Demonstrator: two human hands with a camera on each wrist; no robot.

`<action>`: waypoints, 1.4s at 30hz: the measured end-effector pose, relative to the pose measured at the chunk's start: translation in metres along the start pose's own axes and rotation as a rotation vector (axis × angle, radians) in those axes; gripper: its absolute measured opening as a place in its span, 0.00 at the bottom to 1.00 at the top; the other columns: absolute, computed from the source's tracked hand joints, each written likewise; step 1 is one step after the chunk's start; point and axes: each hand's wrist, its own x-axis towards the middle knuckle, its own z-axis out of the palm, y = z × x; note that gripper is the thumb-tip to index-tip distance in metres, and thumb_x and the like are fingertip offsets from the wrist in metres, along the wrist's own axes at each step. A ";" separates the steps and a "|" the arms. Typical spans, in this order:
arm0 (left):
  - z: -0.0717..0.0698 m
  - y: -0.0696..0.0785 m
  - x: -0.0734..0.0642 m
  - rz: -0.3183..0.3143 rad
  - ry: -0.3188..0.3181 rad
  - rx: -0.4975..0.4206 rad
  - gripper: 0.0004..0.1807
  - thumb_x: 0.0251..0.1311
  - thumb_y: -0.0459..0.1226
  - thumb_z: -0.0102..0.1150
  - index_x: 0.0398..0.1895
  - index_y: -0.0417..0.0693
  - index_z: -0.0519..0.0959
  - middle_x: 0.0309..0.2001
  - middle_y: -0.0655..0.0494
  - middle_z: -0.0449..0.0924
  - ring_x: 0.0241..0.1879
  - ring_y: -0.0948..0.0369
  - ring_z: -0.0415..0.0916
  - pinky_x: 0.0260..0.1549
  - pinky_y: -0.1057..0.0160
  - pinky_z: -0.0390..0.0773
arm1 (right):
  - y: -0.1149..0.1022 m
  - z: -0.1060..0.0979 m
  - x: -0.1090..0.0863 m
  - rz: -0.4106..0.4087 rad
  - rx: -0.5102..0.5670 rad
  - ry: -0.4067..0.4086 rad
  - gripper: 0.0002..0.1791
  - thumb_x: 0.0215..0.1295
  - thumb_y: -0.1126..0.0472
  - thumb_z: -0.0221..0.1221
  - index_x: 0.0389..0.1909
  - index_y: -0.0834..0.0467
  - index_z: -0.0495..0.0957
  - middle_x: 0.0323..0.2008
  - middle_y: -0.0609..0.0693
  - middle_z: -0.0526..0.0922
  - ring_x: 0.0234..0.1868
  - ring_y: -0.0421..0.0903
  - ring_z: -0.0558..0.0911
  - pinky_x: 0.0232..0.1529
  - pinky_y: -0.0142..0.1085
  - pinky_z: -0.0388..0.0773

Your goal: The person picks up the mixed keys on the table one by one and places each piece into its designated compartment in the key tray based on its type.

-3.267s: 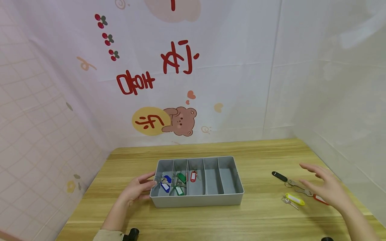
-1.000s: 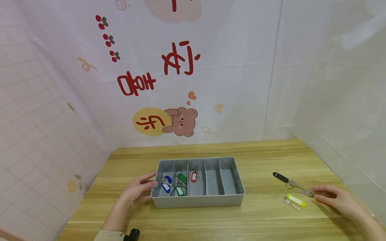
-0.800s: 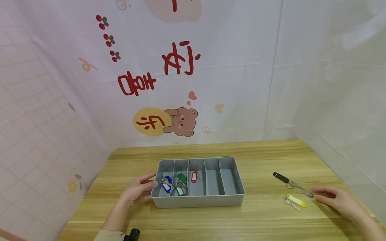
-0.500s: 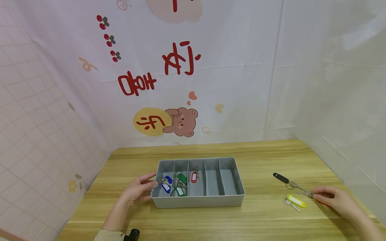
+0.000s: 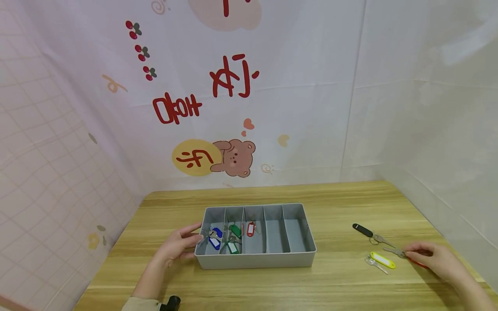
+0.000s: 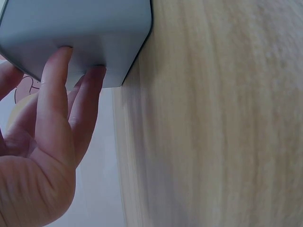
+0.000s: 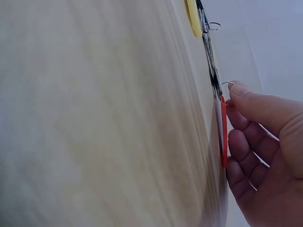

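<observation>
lowered since earlier: right hand (image 5: 437, 260), pinching red key tag (image 7: 224, 137) at one end; attached key (image 5: 395, 252) left of hand, long axis pointing away; left hand (image 5: 177, 246), farther, grips tray (image 5: 254, 261).

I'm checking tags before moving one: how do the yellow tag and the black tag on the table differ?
The yellow tag shows a white label; the black tag shows none. The yellow tag's key lies alongside it, while the black tag's key points away from it. Both lie on the table, outside the tray.
</observation>
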 end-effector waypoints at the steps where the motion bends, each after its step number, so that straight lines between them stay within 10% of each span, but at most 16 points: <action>1: 0.000 0.000 0.000 0.000 0.000 -0.001 0.40 0.63 0.36 0.65 0.74 0.35 0.58 0.61 0.28 0.69 0.50 0.45 0.80 0.37 0.54 0.86 | 0.000 0.000 0.000 0.009 0.000 -0.001 0.04 0.63 0.65 0.66 0.36 0.63 0.84 0.30 0.39 0.84 0.32 0.29 0.76 0.29 0.24 0.71; 42: -0.002 -0.001 0.001 -0.007 -0.040 -0.010 0.40 0.65 0.38 0.63 0.76 0.36 0.56 0.64 0.28 0.67 0.53 0.45 0.78 0.38 0.55 0.85 | -0.022 -0.008 0.001 0.078 -0.055 0.044 0.15 0.69 0.55 0.62 0.42 0.65 0.82 0.29 0.43 0.83 0.30 0.32 0.75 0.28 0.27 0.68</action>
